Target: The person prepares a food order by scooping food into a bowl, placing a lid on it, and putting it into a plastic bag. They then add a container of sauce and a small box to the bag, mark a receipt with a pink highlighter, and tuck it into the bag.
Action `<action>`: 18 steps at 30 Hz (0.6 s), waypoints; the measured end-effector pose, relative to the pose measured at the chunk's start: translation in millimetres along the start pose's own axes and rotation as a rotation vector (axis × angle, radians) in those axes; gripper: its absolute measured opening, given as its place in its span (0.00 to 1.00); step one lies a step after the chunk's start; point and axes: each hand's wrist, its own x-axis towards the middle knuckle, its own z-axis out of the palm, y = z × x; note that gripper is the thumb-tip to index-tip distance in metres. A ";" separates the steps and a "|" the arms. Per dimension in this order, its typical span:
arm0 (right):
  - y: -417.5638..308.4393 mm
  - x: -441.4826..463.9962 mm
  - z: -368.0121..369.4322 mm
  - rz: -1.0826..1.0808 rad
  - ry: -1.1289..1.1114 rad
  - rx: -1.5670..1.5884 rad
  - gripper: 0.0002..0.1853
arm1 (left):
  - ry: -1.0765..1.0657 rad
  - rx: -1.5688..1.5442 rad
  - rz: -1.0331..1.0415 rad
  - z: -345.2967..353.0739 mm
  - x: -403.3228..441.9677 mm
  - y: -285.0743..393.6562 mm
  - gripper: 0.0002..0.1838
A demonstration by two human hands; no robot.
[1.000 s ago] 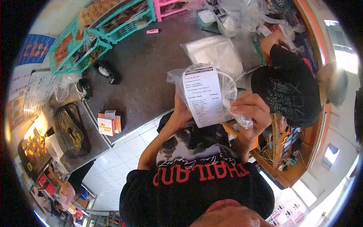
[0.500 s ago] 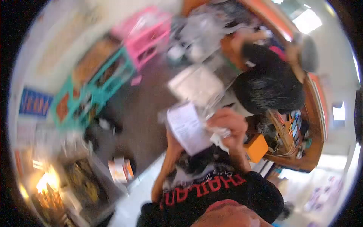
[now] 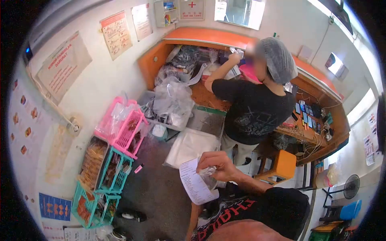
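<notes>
A long printed receipt (image 3: pixel 192 180) hangs in front of my chest, its lower end curling. My right hand (image 3: pixel 217 165) is closed beside its upper right edge, with crumpled clear plastic (image 3: pixel 208 173) under the fingers. More of this clear plastic bag shows between the paper and my shirt. My left forearm comes up from below behind the receipt, which hides my left hand and its fingers. Just beyond the receipt, a stack of white plastic bags (image 3: pixel 191 146) lies on the dark tabletop (image 3: pixel 155 176).
Pink (image 3: pixel 130 130) and teal baskets (image 3: pixel 114 170) with packets stand at the left. A grey bin (image 3: pixel 177 120) of clear bags is farther back. A co-worker (image 3: pixel 257 104) in a hairnet stands at the orange counter (image 3: pixel 225 38), near an orange stool (image 3: pixel 283 164). A pink marker (image 3: pixel 139 168) lies on the table.
My view has swung up and to the right, showing more of the wall and counter. The receipt has turned and curled, with my right hand now at its upper edge. The co-worker stands more upright.
</notes>
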 end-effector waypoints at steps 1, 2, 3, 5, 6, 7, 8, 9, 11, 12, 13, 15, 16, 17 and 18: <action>4.4 5.7 -6.0 -0.009 -0.023 0.019 0.16 | 0.017 -0.023 -0.021 -0.3 6.0 -4.4 0.33; 8.6 12.4 -12.0 -0.017 -0.045 0.040 0.16 | 0.037 -0.040 -0.041 0.8 13.9 -8.0 0.33; 13.8 19.9 -19.0 -0.026 -0.067 0.059 0.17 | 0.059 -0.062 -0.063 2.5 20.2 -11.8 0.33; 30.7 34.2 -35.1 -0.024 -0.113 0.071 0.17 | 0.106 -0.097 -0.100 6.5 36.0 -17.8 0.33; 39.3 41.6 -43.3 -0.022 -0.135 0.079 0.17 | 0.133 -0.115 -0.116 8.0 44.3 -20.5 0.33; 47.3 49.3 -50.3 -0.033 -0.142 0.106 0.16 | 0.158 -0.130 -0.132 8.7 52.4 -22.6 0.33; 55.6 57.8 -58.1 -0.049 -0.149 0.133 0.15 | 0.180 -0.136 -0.134 9.6 60.7 -25.4 0.33; 64.3 66.3 -66.6 -0.063 -0.158 0.157 0.13 | 0.206 -0.155 -0.152 11.3 71.7 -25.8 0.33; 80.2 78.5 -80.2 -0.058 -0.149 0.207 0.12 | 0.252 -0.179 -0.162 14.6 90.9 -26.3 0.34; 87.7 84.0 -87.2 -0.055 -0.147 0.231 0.11 | 0.276 -0.193 -0.165 16.3 98.7 -27.3 0.34; 92.5 90.0 -95.3 -0.040 -0.165 0.233 0.11 | 0.295 -0.202 -0.169 18.4 108.0 -28.2 0.34; 99.4 101.4 -111.3 -0.010 -0.203 0.236 0.10 | 0.331 -0.219 -0.174 22.3 123.6 -28.6 0.34; 105.3 106.2 -118.0 -0.014 -0.210 0.257 0.09 | 0.351 -0.228 -0.172 25.1 131.2 -29.1 0.34; 111.5 110.4 -123.6 -0.017 -0.217 0.278 0.09 | 0.368 -0.238 -0.174 27.4 137.3 -29.4 0.34; 117.1 114.2 -128.5 -0.018 -0.222 0.303 0.09 | 0.383 -0.243 -0.173 29.8 142.1 -29.3 0.34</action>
